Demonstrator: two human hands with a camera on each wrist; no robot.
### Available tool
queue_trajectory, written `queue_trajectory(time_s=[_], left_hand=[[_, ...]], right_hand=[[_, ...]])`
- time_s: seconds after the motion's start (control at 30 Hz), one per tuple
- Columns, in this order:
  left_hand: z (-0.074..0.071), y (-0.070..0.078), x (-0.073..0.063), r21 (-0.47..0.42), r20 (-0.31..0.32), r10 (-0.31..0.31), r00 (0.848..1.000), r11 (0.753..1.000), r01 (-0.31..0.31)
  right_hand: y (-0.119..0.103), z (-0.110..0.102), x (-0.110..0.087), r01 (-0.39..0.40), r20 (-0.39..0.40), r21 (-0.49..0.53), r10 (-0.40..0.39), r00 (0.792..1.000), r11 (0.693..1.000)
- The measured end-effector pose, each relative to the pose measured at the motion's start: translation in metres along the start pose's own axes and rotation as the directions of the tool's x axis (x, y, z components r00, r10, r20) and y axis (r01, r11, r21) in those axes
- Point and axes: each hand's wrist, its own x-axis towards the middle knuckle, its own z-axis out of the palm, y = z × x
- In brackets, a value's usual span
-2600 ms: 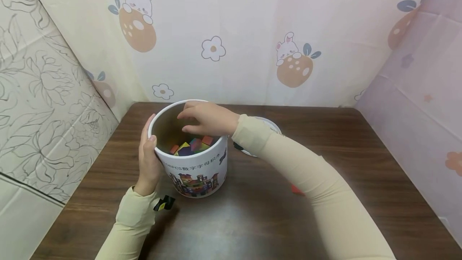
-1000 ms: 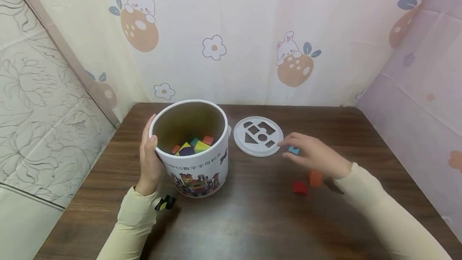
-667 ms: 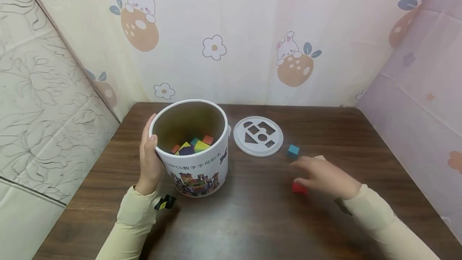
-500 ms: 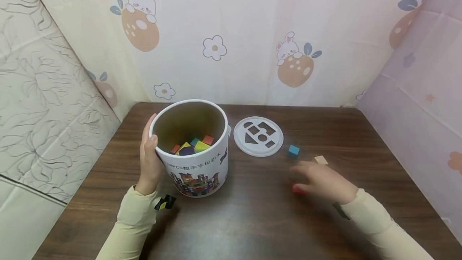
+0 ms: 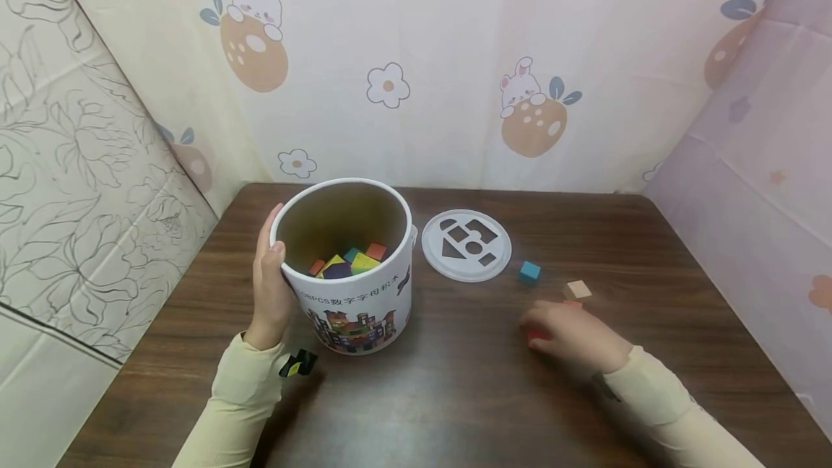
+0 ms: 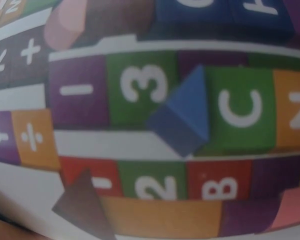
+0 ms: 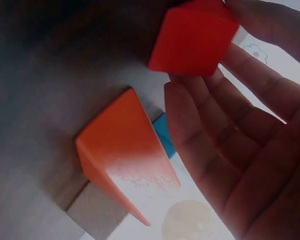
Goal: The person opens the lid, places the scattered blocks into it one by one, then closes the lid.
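Note:
My left hand (image 5: 268, 291) grips the side and rim of a tall white bucket (image 5: 364, 302) printed with colourful blocks, its thumb over the rim. Inside lie several coloured blocks (image 5: 364, 263). In the left wrist view the bucket's printed wall (image 6: 115, 142) fills the picture. Low over the table, my right hand (image 5: 578, 334) pinches a red block (image 7: 195, 40) between thumb and fingers. Just beyond its fingers stands an orange block (image 7: 125, 130), mostly hidden behind the hand in the head view. Near it are a plain wooden block (image 5: 577, 289) and a blue block (image 5: 529, 272).
A round white lid (image 5: 477, 273) with shaped cutouts lies right of the bucket on the dark wooden table (image 5: 429, 410). Patterned cloth (image 5: 448, 136) hangs at the table's back edge, with more cloth at both sides.
My right hand has come out of the bucket, passed the blue block by the lid, and moved down to the red block. The left hand keeps its hold on the bucket.

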Motion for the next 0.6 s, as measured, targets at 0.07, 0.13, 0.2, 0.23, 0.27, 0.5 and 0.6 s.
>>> queue_trajectory(time_s=[0.07, 0.13, 0.2, 0.23, 0.27, 0.5, 0.6], left_hand=[[0.0001, -0.0001, 0.0003, -0.001, 0.001, 0.002, 1.000, 1.000, -0.002], [0.0002, -0.0002, 0.0005, -0.002, 0.001, 0.001, 1.000, 1.000, -0.001], [0.0003, -0.0003, 0.0006, -0.001, 0.001, -0.001, 1.000, 1.000, 0.001], [0.0002, -0.0002, 0.0005, -0.001, 0.001, -0.002, 1.000, 1.000, 0.002], [0.0002, -0.0002, 0.0005, 0.001, 0.000, -0.003, 1.000, 1.000, 0.003], [0.0000, 0.0002, 0.0007, 0.007, 0.000, -0.004, 1.000, 1.000, 0.004], [0.0001, 0.0001, 0.0006, 0.009, -0.001, -0.005, 1.000, 1.000, 0.005]], right_hand=[[0.0003, 0.0016, -0.0012, 0.012, -0.010, 0.013, -0.012, 1.000, 1.000], [0.0002, 0.0024, -0.0024, 0.001, -0.006, 0.024, -0.001, 1.000, 1.000], [0.0005, 0.0032, -0.0037, -0.012, 0.003, 0.026, 0.012, 1.000, 1.000], [0.0006, 0.0036, -0.0044, -0.018, 0.005, 0.025, 0.018, 1.000, 1.000], [0.0010, 0.0038, -0.0047, -0.018, 0.006, 0.024, 0.017, 1.000, 1.000], [0.0027, 0.0040, -0.0055, 0.017, -0.023, 0.021, -0.016, 1.000, 1.000], [0.0021, 0.0030, -0.0035, 0.008, -0.023, 0.008, -0.008, 1.000, 1.000]])
